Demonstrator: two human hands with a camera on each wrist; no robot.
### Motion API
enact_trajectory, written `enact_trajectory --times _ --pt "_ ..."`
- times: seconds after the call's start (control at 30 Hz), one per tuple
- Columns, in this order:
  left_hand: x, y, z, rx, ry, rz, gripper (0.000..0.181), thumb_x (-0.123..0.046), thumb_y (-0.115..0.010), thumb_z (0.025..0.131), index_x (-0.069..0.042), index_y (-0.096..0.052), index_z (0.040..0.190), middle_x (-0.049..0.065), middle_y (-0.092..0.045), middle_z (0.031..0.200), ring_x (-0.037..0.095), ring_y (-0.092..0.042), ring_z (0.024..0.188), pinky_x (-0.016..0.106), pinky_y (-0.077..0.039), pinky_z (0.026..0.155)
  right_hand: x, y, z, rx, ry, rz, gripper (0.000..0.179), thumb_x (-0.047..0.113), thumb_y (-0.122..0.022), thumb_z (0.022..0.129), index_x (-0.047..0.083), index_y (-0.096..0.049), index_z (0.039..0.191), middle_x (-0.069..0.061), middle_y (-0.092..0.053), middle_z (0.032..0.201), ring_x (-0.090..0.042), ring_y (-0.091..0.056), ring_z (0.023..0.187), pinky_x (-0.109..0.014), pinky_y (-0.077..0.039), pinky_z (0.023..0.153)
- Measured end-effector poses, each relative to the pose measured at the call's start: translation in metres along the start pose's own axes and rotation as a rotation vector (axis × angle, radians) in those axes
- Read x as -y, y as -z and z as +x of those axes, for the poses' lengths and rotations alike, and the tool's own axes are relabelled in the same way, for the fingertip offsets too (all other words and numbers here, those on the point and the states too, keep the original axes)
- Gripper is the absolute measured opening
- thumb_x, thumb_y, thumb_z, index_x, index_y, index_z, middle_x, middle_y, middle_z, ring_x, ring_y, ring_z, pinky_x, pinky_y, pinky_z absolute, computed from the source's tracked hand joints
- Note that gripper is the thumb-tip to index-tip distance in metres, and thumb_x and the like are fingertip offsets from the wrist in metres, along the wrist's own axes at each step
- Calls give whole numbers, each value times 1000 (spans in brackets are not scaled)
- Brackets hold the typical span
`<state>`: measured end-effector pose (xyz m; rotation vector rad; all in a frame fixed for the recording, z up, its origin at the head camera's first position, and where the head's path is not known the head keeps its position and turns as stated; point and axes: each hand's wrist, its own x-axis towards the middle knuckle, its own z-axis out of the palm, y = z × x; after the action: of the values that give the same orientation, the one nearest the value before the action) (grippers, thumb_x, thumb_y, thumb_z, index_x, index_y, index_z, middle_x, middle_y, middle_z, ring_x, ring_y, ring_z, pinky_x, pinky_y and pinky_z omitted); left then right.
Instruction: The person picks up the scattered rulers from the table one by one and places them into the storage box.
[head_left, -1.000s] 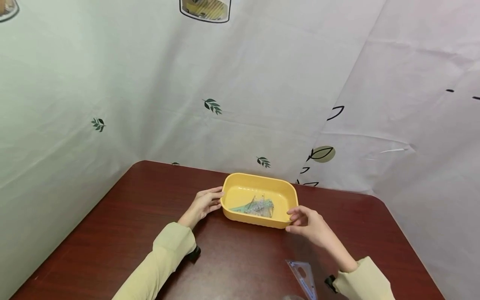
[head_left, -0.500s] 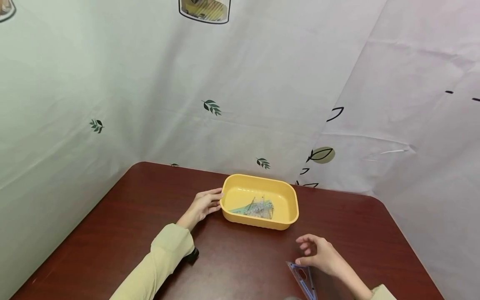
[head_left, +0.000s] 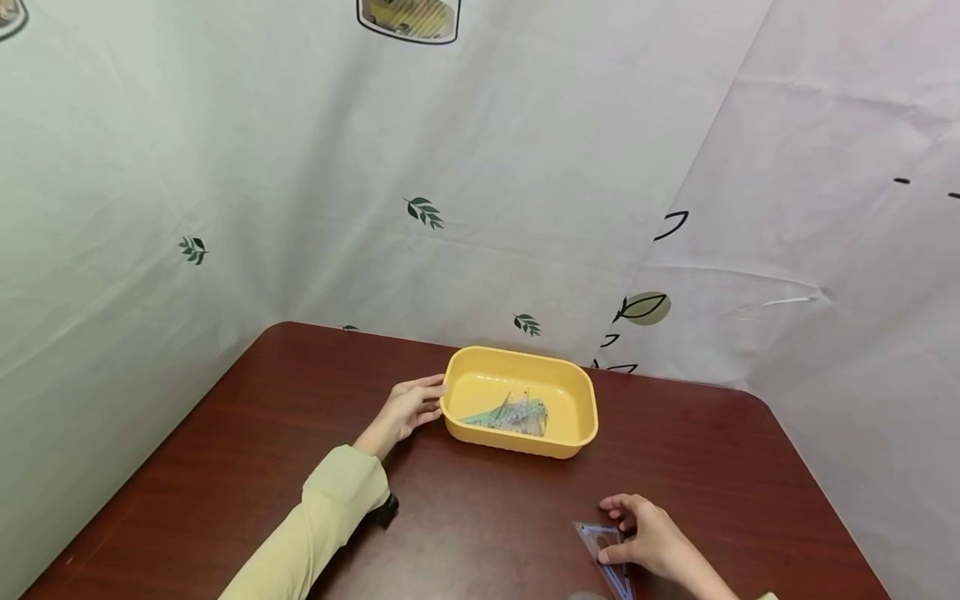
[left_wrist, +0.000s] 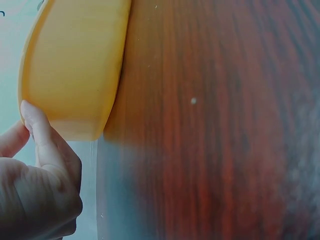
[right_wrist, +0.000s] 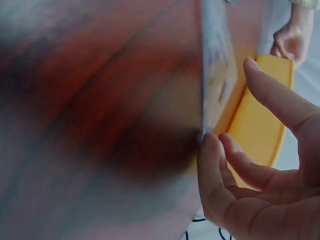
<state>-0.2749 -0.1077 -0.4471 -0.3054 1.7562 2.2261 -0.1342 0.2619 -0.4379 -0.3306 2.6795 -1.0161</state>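
Observation:
My left hand [head_left: 408, 408] holds the left end of a yellow plastic tray [head_left: 525, 358], fingertips at its rim. In the left wrist view, thumb and forefinger meet at the rim of the tray [left_wrist: 75, 60]. Inside the tray lie several thin, see-through rulers [head_left: 517, 417], some green-tinted, overlapping. My right hand [head_left: 648, 537] is over a clear set square [head_left: 592, 533] with blue markings at the front right, thumb across it, fingers bent beside it. In the right wrist view, fingertips sit right at the edge of the set square [right_wrist: 217, 75], with the thumb apart from them.
A clear rounded piece [head_left: 587, 596] shows partly at the bottom edge of the head view. The dark red wooden table [head_left: 315, 392] meets a pale, leaf-printed sheet [head_left: 330, 208] behind it. A similar sheet hangs at each side.
My right hand has left the tray's front right corner and moved back toward me, down over the set square. My left hand and the tray have stayed put.

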Motion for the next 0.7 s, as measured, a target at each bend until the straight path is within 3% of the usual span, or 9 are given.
enact_trajectory --times 0.17,0.43,0.7 --pt "-1 -1 0 -14 6 -7 46 -10 -63 93 -7 -53 137 2 -66 92 7 -61 66 17 -54 60 0 -2 -3 -35 -9 -79 61 24 -91 60 4 -64 111 -4 -60 99 -11 -56 82 -21 -48 66" --pt "0 0 -1 -7 5 1 46 -10 -63 93 -6 -53 137 3 -66 93 7 -61 66 17 -54 60 3 -5 -6 -5 -183 -76 71 28 -92 60 -2 -60 115 -5 -58 98 -17 -52 87 -30 -49 70" --pt "0 0 1 0 0 -5 46 -10 -62 93 -7 -52 138 5 -65 100 7 -61 67 17 -54 61 5 -13 -8 -130 -199 -176 56 22 -95 51 7 -64 96 -1 -56 89 -12 -49 77 -24 -44 64"
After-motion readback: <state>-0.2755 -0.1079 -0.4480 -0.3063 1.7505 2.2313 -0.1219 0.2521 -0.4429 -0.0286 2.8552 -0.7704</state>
